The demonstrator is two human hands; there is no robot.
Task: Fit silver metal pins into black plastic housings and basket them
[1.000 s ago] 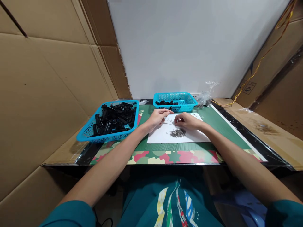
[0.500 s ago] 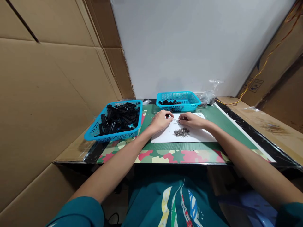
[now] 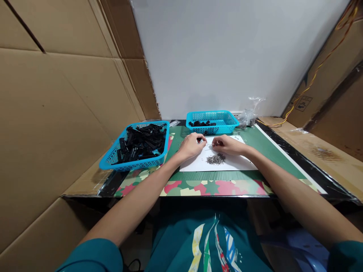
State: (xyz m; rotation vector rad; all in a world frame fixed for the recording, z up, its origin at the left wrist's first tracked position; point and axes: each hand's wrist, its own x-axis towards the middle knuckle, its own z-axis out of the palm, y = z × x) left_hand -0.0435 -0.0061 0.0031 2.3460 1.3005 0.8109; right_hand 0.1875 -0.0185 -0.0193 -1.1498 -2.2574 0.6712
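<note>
My left hand rests over the left part of a white sheet, its thumb and fingertips closed in a pinch; what they hold is too small to make out. Facing it, my right hand is closed on a thin metal rod, which points toward the left fingertips. A gap of bare paper separates the two hands. Just below them on the sheet lies a heap of small silvery metal pieces, too fine to tell their exact kind.
To the left stands a blue basket full of black plastic parts. A second blue basket, with fewer black parts, sits behind my hands. Clear plastic bags lie at the back right. Cardboard walls in the left side.
The whole view has shifted slightly. Both hands keep almost the same place, with the right fingers still around the thin rod.
</note>
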